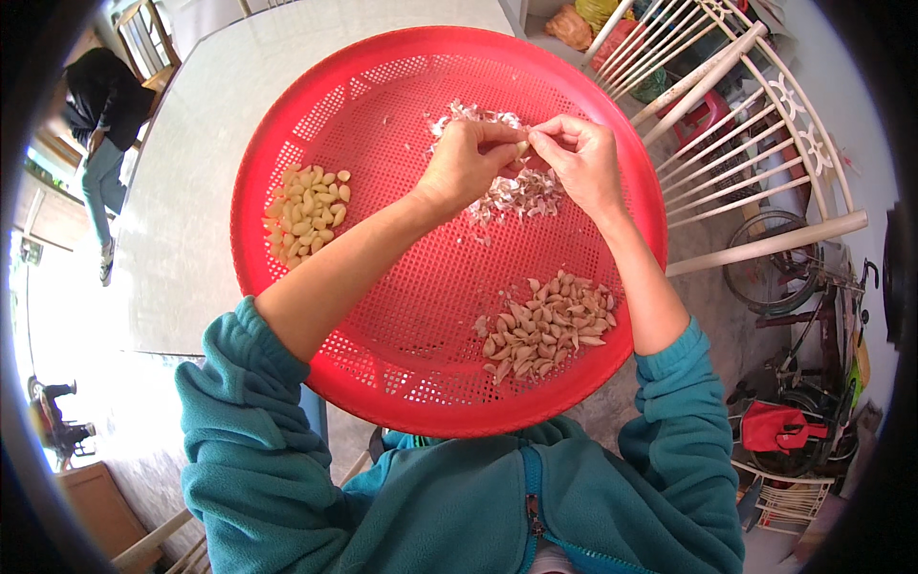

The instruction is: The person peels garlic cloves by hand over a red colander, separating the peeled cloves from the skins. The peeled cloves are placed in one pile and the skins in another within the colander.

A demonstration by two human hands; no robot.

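A garlic clove [522, 148] is pinched between the thumb and fingers of my left hand [470, 158]. Close against it, the thumb and forefinger of my right hand [584, 161] are pressed together at the clove's tip; whether they grip a bit of skin is too small to tell. Both hands are above a round red plastic sieve tray [401, 287]. Papery garlic skins [516, 197] lie under my hands, partly hidden by them. Peeled garlic cloves [305, 212] are heaped at the tray's left, and unpeeled garlic cloves [549, 326] at its lower right.
The tray overlaps a pale table [179, 237]. White metal railings [746, 143] stand close at the right, with a bicycle [782, 265] beyond. A person [107, 107] in dark clothing is past the table's left edge. Filled bags [584, 25] lie at the upper right.
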